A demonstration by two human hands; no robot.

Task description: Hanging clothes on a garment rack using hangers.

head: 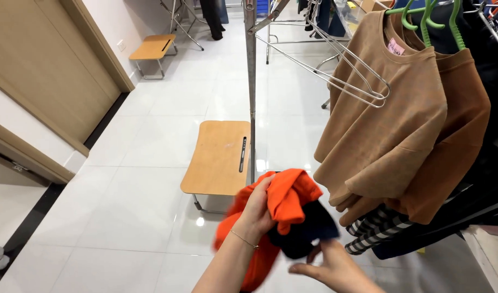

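Two hands are occupied: an orange garment (284, 198) is clutched by the left hand (257, 209), its dark part (303, 233) touched by the half-open right hand (330, 266); a firmer hold seems called for

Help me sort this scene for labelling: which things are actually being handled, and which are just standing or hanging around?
In hand:
- orange garment, held by left hand
- dark garment, touched by right hand

Standing or hanging around:
- tan shirts on green hangers
- wire hangers
- wooden folding table
- striped garment

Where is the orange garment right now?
The orange garment is low in the head view's centre, gripped by the left hand, beside the hanging tan shirts and before the small wooden table.
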